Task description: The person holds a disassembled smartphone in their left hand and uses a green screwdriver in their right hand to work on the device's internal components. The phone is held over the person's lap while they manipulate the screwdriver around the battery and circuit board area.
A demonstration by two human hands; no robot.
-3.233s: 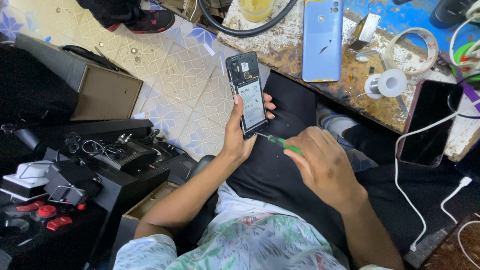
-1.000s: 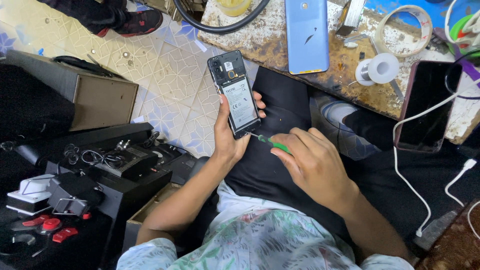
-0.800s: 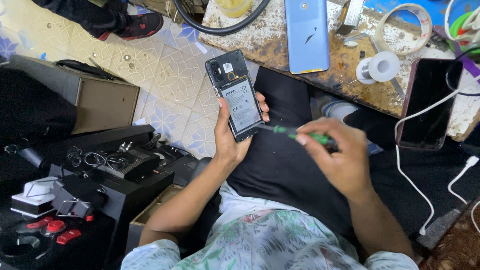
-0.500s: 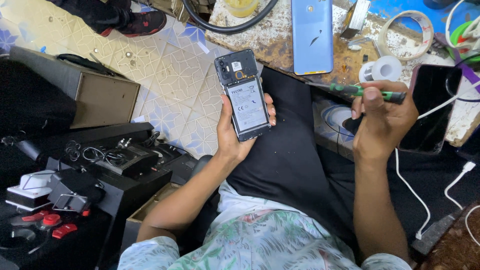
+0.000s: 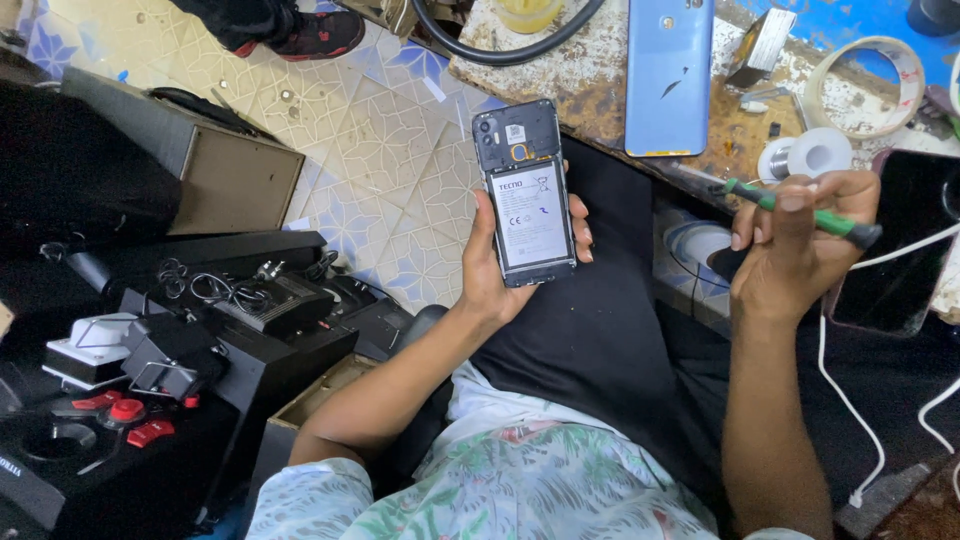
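Observation:
My left hand (image 5: pixel 500 275) holds an opened phone (image 5: pixel 526 190) upright over my lap, its back cover off and the white battery showing. Off to the right, near the bench edge, my right hand (image 5: pixel 795 250) grips a green-handled screwdriver (image 5: pixel 800 212) whose tip points left, well away from the phone. On the bench above lies a light blue phone back cover (image 5: pixel 668 72), face down.
The worn bench (image 5: pixel 590 90) also carries a white tape spool (image 5: pixel 815 155), a tape ring (image 5: pixel 868 72), a black hose and a dark phone (image 5: pixel 900 250) on a white cable. Black electronics and boxes (image 5: pixel 180 340) crowd the left. Another person's shoe (image 5: pixel 300 30) rests on the tiled floor.
My right hand lifted the screwdriver off the phone's lower edge and swung it right, toward the bench. The phone stayed upright in my left hand.

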